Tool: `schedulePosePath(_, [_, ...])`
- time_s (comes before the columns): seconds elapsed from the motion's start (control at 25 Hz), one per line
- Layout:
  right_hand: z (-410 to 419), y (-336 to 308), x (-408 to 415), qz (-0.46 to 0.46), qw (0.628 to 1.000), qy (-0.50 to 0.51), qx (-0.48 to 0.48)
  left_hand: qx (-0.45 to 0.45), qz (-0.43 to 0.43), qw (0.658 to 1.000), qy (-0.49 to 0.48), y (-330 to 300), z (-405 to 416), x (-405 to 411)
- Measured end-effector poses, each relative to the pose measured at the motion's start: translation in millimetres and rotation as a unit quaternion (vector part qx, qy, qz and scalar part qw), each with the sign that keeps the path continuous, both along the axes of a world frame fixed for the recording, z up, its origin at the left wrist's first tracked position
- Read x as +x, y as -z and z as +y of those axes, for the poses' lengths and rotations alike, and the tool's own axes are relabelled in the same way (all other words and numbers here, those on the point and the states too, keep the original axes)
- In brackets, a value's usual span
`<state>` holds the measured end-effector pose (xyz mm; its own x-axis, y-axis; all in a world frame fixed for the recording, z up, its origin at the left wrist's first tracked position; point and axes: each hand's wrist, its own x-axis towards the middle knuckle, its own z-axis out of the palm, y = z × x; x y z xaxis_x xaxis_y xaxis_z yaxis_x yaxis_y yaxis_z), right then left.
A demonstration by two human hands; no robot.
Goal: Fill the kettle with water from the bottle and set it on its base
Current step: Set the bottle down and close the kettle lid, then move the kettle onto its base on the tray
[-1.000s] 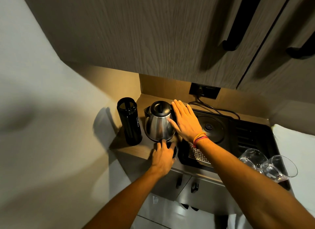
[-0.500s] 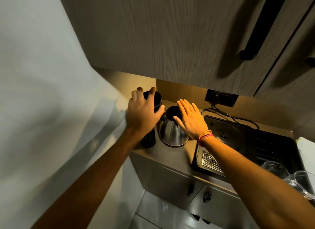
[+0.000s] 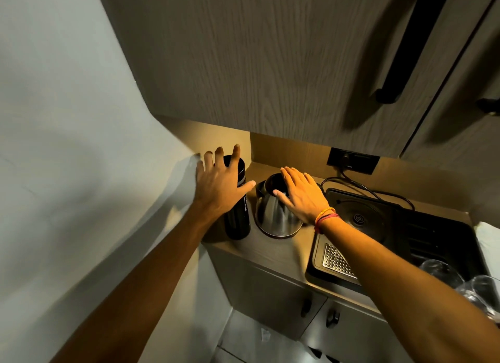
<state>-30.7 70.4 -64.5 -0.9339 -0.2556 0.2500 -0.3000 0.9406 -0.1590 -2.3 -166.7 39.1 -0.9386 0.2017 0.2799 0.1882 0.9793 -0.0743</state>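
Presently, head view only: the left hand (image 3: 219,188) has its fingers spread wide, palm toward the black bottle (image 3: 238,214), which stands upright at the left end of the tabletop (image 3: 273,254) near the wall. Fingers fan above and around the bottle's cap; thumb reaches right, across the upper body. Grip not closed on the bottle; whether the palm touches it cannot be told from this angle. The right hand (image 3: 304,195) lies flat and open on the steel kettle (image 3: 273,216), fingers together over the dark lid area, thumb against the upper flank; it presses rather than clasps. Red and yellow wristbands (image 3: 326,218) sit at that wrist. Kettle stands upright on the tabletop just right of the bottle, a narrow gap between them. Round kettle base (image 3: 359,218) sits apart to the right, inside a black tray (image 3: 433,235), with a cord running to the wall socket (image 3: 353,161). A perforated metal grate (image 3: 336,261) lies at the tray's near corner. Clear glasses (image 3: 460,278) sit at the tray's right end, partly cut off by the forearm and frame edge.
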Motion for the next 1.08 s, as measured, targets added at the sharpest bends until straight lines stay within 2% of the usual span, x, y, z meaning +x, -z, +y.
schedulePosePath(0.08, [20.8,-0.6,3.1,-0.009,1.000,-0.007,-0.020,0.013,0.103,0.987,0.120,4.6,18.5,6.4])
schedulePosePath(0.12, [28.4,-2.9,4.0,-0.019,0.999,-0.023,-0.026,0.035,0.108,0.976,0.187,10.1,33.1,8.1])
schedulePosePath(0.2, [38.6,-8.3,4.0,-0.052,0.997,-0.052,-0.020,0.096,-0.011,0.966,0.240,21.7,67.1,3.1])
schedulePosePath(0.32, [44.7,-15.9,-0.6,-0.128,0.991,-0.039,0.010,0.073,-0.223,0.962,0.143,36.0,98.0,-25.3])
schedulePosePath(0.44, [46.0,-17.7,-2.9,-0.154,0.987,-0.011,0.054,0.053,-0.307,0.948,0.061,52.7,102.6,-49.3])
schedulePosePath(0.6, [40.8,-20.0,4.7,-0.122,0.992,0.025,0.029,0.044,-0.282,0.957,0.051,65.4,105.6,-54.6])
schedulePosePath(0.8, [63.8,-46.6,10.4,-0.030,0.997,0.058,0.040,0.077,-0.212,0.970,0.089,40.0,125.0,-53.9])
schedulePosePath(0.96, [113.1,-72.3,19.9,-0.031,0.997,0.070,0.008,0.110,-0.205,0.964,0.130,15.7,167.1,-52.3])
schedulePosePath(1.08, [152.1,-74.1,38.2,-0.054,0.993,0.103,-0.012,0.096,-0.208,0.959,0.168,13.9,205.6,-42.7])
